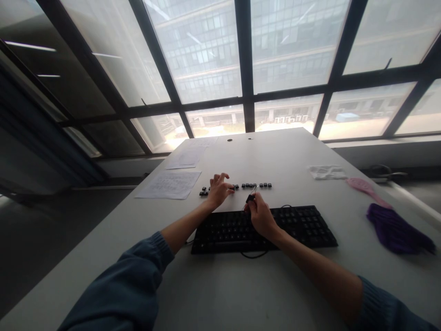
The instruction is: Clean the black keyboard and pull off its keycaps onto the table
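Note:
A black keyboard [220,230] lies across the near part of the white table. Beyond it, loose black keycaps [265,185] sit in a broken row. My left hand [218,189] hovers over the left part of that row, fingers apart, with its fingertips close to one keycap; contact cannot be made out. Closed above the keyboard's back edge, my right hand [261,212] grips a keycap puller [250,198] with a black body and thin wire loops. The wires point away toward the row. A few more keycaps [203,193] lie left of my left hand.
Printed sheets [168,185] lie at the table's left. On the right are a white cloth or tissue [327,172], a pink brush [365,186] and a purple cloth [396,230]. The keyboard's cable [254,256] loops out at its front. Tall windows stand behind the table.

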Tool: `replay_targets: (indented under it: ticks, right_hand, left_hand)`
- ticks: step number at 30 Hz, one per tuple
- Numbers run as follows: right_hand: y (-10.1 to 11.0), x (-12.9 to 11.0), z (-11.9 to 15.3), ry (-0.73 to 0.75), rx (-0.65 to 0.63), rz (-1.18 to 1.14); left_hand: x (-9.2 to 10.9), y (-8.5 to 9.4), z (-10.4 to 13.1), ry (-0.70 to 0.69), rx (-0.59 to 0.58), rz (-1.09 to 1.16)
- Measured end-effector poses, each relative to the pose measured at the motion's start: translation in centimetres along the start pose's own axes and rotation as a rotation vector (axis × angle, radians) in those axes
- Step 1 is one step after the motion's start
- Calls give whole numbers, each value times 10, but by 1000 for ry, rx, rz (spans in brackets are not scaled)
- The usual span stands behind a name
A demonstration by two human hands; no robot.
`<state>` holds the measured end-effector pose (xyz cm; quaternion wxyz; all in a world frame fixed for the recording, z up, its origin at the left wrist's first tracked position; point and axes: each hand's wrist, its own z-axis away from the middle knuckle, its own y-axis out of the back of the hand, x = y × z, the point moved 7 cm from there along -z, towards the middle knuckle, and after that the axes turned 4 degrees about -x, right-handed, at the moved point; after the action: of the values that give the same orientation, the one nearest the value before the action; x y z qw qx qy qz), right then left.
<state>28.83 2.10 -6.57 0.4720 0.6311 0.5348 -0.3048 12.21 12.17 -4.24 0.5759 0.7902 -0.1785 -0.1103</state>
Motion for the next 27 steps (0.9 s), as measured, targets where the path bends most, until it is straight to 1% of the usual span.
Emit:
replay_targets:
  ticks: [6,9,11,15,17,19,21,23,27]
  right_hand:
    - [1,-1,0,-2,0,-7]
    - [1,-1,0,0,-5,-12]
    - [2,-1,0,1,12,-20]
    - [7,-1,-1,5,81,-26]
    - [9,-1,-1,5,110,-34]
    - [10,-1,0,0,123,-43]
    - [10,0,0,-4,121,-43]
    - [9,0,0,-1,114,-36]
    - [8,1,-1,1,101,-38]
  left_hand:
    - [4,3,3,-55,12,-37]
    - [3,9,3,-66,33,-30]
    - [-1,17,2,-43,64,-23]
    - [-8,46,7,39,152,-5]
    - [-5,58,16,55,177,14]
    - [3,64,26,43,168,32]
    - [12,62,33,25,133,33]
    - [16,55,34,24,96,17]
    - [13,31,20,49,25,-17]
